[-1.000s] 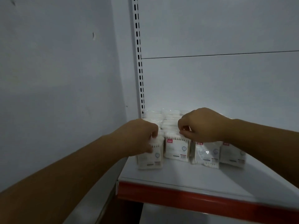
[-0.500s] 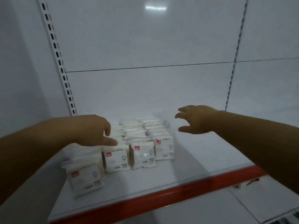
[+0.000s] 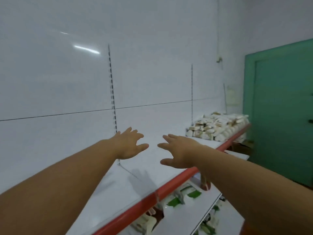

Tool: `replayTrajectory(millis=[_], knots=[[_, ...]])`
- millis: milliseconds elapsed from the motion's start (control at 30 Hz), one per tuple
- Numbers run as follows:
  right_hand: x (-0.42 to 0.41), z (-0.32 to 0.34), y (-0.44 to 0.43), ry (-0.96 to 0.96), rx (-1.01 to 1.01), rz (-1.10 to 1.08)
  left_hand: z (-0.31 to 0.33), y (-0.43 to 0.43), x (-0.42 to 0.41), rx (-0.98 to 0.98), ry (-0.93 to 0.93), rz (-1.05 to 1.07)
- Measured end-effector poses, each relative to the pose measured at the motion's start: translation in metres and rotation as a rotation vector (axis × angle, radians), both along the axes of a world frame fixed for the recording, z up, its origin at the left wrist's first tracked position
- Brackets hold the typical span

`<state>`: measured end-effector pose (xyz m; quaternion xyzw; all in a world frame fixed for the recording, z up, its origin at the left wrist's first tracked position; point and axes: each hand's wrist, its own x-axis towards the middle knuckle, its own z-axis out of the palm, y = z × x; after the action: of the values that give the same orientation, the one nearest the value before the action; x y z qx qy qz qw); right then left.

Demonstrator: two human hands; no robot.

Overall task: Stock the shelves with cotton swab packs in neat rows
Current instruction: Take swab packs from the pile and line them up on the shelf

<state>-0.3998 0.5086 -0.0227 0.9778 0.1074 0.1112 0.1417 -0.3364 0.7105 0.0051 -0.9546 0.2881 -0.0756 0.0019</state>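
Note:
A loose heap of cotton swab packs [image 3: 218, 127] lies on the white shelf [image 3: 135, 180] at its far right end, near the red front edge [image 3: 169, 189]. My left hand [image 3: 128, 144] and my right hand [image 3: 179, 150] both reach out over the bare middle of the shelf, fingers spread, holding nothing. The heap is well beyond both hands, up and to the right. The neat rows of packs I handled a moment ago are out of view to the left.
A green door [image 3: 281, 112] stands at the right behind the shelf end. Slotted uprights [image 3: 112, 89] run up the white back panel. A lower shelf [image 3: 186, 209] holds packs with green labels.
My view has swung right, away from the stacked rows toward the heap at the far end. Both hands have let go of the packs and now stretch forward with fingers spread.

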Motion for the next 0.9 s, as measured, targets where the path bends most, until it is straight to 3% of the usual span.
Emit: replayTrajectory(millis=[433, 667, 900], knots=[[-0.047, -0.026, -0.263, 0.037, 0.107, -0.25, -0.023, -0.296, 0.039, -0.054, 0.062, -0.27], [-0.006, -0.055, -0.378, 0.051, 0.098, -0.25, -0.039, -0.427, 0.097, -0.058, 0.124, -0.379], [0.063, -0.022, -0.502, 0.042, 0.122, -0.335, -0.039, -0.566, 0.174, -0.111, 0.122, -0.466]])
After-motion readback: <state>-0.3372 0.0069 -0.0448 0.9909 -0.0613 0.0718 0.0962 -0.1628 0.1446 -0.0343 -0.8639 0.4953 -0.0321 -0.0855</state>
